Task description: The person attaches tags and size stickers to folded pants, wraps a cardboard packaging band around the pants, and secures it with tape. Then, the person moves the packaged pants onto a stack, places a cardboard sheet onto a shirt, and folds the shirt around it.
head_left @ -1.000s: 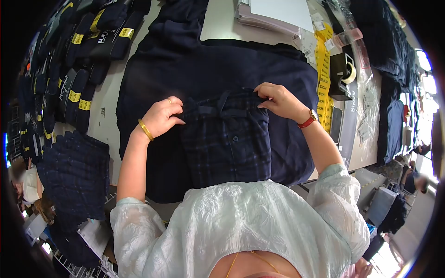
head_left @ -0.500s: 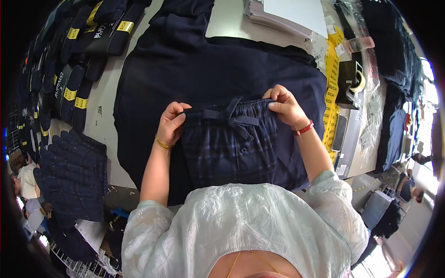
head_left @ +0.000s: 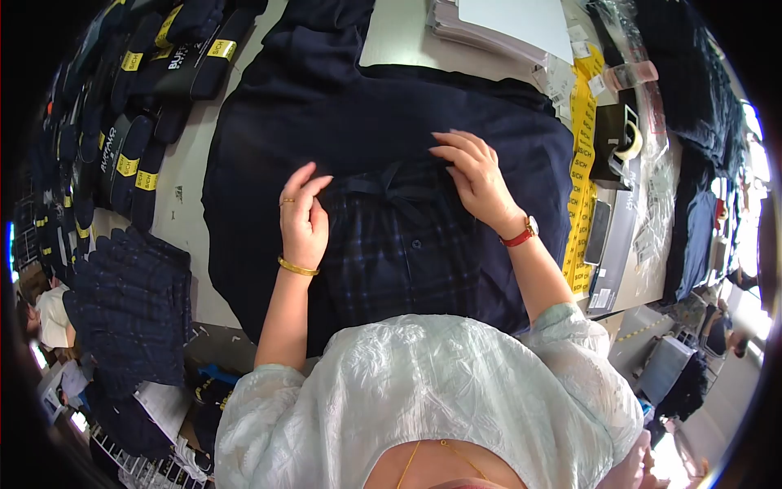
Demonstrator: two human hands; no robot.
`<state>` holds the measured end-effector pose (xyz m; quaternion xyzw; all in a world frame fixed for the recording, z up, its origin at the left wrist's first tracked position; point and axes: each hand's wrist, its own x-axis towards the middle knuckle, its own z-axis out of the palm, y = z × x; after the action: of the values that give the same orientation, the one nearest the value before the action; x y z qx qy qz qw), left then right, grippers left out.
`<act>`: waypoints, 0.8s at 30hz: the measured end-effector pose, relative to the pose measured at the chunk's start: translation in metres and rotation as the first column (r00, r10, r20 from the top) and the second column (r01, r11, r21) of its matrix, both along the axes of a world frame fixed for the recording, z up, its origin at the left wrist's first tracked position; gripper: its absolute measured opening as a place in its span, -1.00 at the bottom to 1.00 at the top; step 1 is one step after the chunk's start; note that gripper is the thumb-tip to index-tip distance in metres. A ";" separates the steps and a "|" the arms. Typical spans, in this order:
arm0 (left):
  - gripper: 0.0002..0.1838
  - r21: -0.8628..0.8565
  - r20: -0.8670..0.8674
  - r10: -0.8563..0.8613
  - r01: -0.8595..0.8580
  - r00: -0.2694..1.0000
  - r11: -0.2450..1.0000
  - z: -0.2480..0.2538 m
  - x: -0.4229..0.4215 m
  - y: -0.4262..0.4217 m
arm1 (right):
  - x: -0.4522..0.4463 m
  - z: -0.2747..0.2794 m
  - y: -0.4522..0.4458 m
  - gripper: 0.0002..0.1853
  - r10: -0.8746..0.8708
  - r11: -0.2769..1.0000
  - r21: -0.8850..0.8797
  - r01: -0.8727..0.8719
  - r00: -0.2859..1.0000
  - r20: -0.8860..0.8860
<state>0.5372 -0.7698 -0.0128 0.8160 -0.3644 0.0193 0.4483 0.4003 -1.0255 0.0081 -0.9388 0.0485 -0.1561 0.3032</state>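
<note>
Dark blue checked trousers [head_left: 391,261] lie in front of me, waistband away from me, with a tied drawstring [head_left: 393,186] and a button at the front. Beneath them is a large dark navy garment pile [head_left: 391,114]. My left hand [head_left: 305,216] is open near the left end of the waistband, fingers apart. Over the waistband's right end, my right hand [head_left: 481,179] is also open, its fingers spread and nothing held in them.
Banded dark garments [head_left: 183,69] lie at the upper left, folded checked garments [head_left: 130,306] below them. A paper stack [head_left: 497,28] is at the top. Yellow label strips [head_left: 580,171], a tape dispenser [head_left: 611,155] and clear plastic [head_left: 652,179] are at the right.
The waistband was gripped and raised at both ends half a second ago. Now both hands have let go, and the trousers lie flat on the navy pile.
</note>
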 end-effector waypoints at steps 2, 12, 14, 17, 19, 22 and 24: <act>-0.74 0.064 0.029 -0.071 0.069 0.997 0.996 0.017 -0.004 -0.009 | 0.014 0.021 0.003 -0.57 0.132 0.991 -0.029 -0.131 0.991 0.034; -0.65 0.295 -0.049 -0.213 0.218 0.976 0.930 0.032 -0.005 -0.021 | 0.034 0.065 0.042 -0.88 0.289 0.849 -0.441 -0.291 0.954 -0.072; -0.66 0.271 -0.147 -0.217 0.251 0.965 0.929 0.032 0.004 -0.018 | 0.010 0.073 0.060 -0.86 0.409 0.847 -0.301 -0.438 0.899 -0.157; -0.68 0.259 -0.196 -0.231 0.278 0.953 0.925 0.031 0.014 -0.015 | -0.013 0.051 0.055 -0.77 0.592 0.760 0.306 -0.574 0.805 0.039; -0.71 0.260 -0.202 -0.252 0.300 0.946 0.918 0.030 0.017 -0.013 | -0.008 0.049 0.030 -0.75 0.380 0.916 0.109 -0.386 0.922 0.069; -0.74 0.257 -0.169 -0.267 0.304 0.949 0.918 0.028 0.014 -0.014 | -0.009 0.038 0.007 -0.74 0.123 0.992 -0.048 -0.118 0.987 0.103; -0.75 0.250 -0.095 -0.282 0.297 0.955 0.921 0.027 0.012 -0.019 | -0.012 0.026 -0.002 -0.75 0.060 0.998 0.012 -0.060 0.998 0.003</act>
<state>0.5488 -0.7887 0.0140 0.8053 -0.4675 -0.1186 0.3448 0.3880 -1.0276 0.0338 -0.9379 0.0207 -0.1476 0.3133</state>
